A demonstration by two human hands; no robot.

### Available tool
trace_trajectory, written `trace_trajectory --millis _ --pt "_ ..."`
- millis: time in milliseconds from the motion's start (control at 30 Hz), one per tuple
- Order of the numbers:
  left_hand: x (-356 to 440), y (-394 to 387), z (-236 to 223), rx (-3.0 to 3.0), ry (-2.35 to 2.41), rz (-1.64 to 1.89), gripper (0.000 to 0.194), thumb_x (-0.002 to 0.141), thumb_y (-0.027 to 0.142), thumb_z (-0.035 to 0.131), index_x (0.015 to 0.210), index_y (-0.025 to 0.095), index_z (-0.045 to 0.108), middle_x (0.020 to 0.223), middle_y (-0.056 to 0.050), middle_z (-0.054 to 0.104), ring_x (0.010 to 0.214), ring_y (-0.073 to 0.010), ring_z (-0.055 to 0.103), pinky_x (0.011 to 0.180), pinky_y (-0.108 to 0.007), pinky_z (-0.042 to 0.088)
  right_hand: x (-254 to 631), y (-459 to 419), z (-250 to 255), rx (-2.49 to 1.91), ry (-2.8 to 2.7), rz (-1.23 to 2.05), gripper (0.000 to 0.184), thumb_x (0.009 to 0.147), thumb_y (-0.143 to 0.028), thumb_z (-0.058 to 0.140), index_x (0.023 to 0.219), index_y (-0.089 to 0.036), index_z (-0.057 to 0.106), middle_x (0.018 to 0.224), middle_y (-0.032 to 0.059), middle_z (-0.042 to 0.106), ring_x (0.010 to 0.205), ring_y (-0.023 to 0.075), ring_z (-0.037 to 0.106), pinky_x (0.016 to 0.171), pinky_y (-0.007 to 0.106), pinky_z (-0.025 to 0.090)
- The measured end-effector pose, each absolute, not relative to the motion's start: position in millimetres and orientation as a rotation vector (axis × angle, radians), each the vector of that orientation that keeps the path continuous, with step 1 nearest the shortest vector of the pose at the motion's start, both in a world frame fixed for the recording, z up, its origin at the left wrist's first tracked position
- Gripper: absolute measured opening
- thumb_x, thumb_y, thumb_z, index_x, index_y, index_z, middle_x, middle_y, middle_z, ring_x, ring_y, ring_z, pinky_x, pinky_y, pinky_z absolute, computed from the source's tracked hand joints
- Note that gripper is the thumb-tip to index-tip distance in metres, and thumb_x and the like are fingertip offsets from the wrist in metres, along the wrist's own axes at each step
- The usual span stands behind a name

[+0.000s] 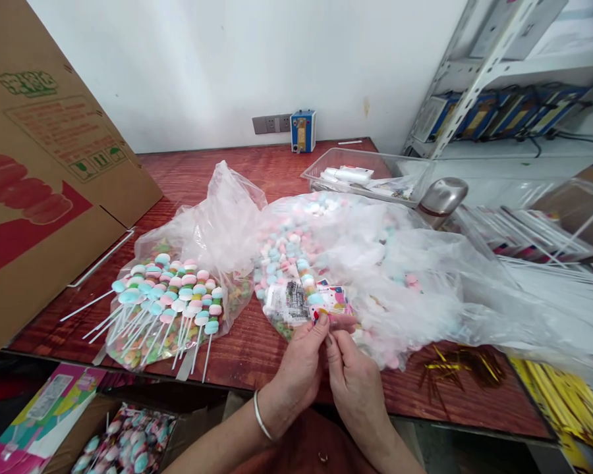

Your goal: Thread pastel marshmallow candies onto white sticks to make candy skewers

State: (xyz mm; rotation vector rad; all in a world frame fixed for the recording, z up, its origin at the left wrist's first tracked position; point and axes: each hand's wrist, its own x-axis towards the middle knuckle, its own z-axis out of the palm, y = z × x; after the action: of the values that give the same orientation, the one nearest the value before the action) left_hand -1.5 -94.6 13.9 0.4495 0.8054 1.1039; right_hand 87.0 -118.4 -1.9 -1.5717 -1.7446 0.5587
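Note:
Close together at the table's front edge, my left hand (304,359) and my right hand (356,372) are both closed, fingertips pinching the lower end of one marshmallow skewer (308,280). Pink, white and blue pieces are stacked along it, and its lower part seems to be in a printed wrapper. The stick itself is hidden by my fingers. Behind it lies a large clear bag of loose marshmallows (281,247), with printed wrappers (289,299) on top. Left of my hands, several finished marshmallow skewers (178,289) rest on another clear bag with colourful gummy-like pieces.
A tall cardboard box (54,178) stands at left. Gold twist ties (454,368) lie near the right front edge. A plastic tray (370,158) and a metal flask (442,197) sit behind the bags. Below the table, an open box holds wrapped skewers (128,441).

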Motion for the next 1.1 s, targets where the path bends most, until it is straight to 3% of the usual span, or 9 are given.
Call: trace_trajectory --millis 100,233,533,633,733,833,1000,1100 --pt "3 -99 14 0.472 0.782 1.148 0.044 0.085 0.049 0.063 0.098 0.01 0.077 0.098 -0.015 0.073 0.107 -0.0277 0.062 0.102 -0.039 0.041 86 -120 -2 -1.545 -1.694 0.56 0.038 0.104 -0.037 0.032 0.081 -0.02 0.058 0.068 0.0031 0.067 0.054 0.0172 0.062 0.05 0.024 0.041" --pt "2 -100 18 0.397 0.731 1.16 0.036 0.084 0.041 0.068 0.108 0.016 0.074 0.101 -0.011 0.074 0.107 -0.0246 0.063 0.102 -0.038 0.042 87 -121 -5 -1.497 -1.695 0.445 0.036 0.104 -0.034 0.032 0.089 -0.018 0.06 0.074 0.0055 0.071 0.06 0.0193 0.068 0.054 0.026 0.046" --pt "-1 -96 9 0.454 0.851 1.316 0.024 0.079 0.036 0.075 0.093 0.017 0.076 0.093 -0.007 0.073 0.092 -0.0199 0.065 0.091 -0.032 0.047 87 -114 -3 -1.439 -1.68 0.5 0.034 0.104 -0.033 0.034 0.086 -0.02 0.06 0.071 0.0038 0.07 0.061 0.019 0.069 0.057 0.026 0.052" --pt "1 -98 0 0.48 0.888 1.311 0.024 0.081 0.037 0.072 0.095 0.018 0.076 0.093 -0.006 0.072 0.089 -0.0182 0.064 0.087 -0.03 0.047 85 -114 -4 -1.479 -1.607 0.419 0.03 0.104 -0.035 0.036 0.105 -0.015 0.06 0.082 0.0079 0.075 0.068 0.0201 0.073 0.058 0.026 0.055" --pt "-2 -99 -5 0.589 0.986 1.283 0.026 0.083 0.04 0.07 0.094 0.017 0.076 0.088 -0.005 0.071 0.083 -0.0168 0.061 0.082 -0.028 0.046 85 -112 -10 -1.48 -1.676 0.167 0.039 0.105 -0.034 0.035 0.128 -0.008 0.052 0.095 0.0149 0.077 0.066 0.0209 0.074 0.053 0.027 0.055" --pt "-7 -100 -2 0.823 1.084 1.225 0.028 0.085 0.042 0.067 0.093 0.017 0.077 0.087 -0.004 0.071 0.084 -0.0174 0.06 0.084 -0.028 0.045 88 -107 -13 -1.405 -1.75 0.006 0.037 0.105 -0.03 0.033 0.122 -0.009 0.059 0.09 0.0141 0.077 0.062 0.0205 0.073 0.054 0.028 0.055" --pt "-14 -98 19 0.629 0.982 1.168 0.039 0.086 0.048 0.063 0.104 0.016 0.075 0.1 -0.01 0.073 0.091 -0.0211 0.064 0.083 -0.031 0.048 92 -110 -9 -1.33 -1.552 0.406 0.025 0.103 -0.025 0.04 0.113 -0.017 0.061 0.093 0.007 0.074 0.07 0.0157 0.071 0.063 0.024 0.055" --pt "-17 -94 26 0.485 0.914 1.136 0.038 0.079 0.046 0.073 0.1 0.014 0.077 0.099 -0.012 0.074 0.084 -0.0188 0.065 0.077 -0.029 0.05 91 -116 -7 -1.257 -1.524 0.641 0.024 0.102 -0.026 0.04 0.108 -0.019 0.062 0.078 0.001 0.069 0.059 0.0132 0.065 0.058 0.022 0.051"
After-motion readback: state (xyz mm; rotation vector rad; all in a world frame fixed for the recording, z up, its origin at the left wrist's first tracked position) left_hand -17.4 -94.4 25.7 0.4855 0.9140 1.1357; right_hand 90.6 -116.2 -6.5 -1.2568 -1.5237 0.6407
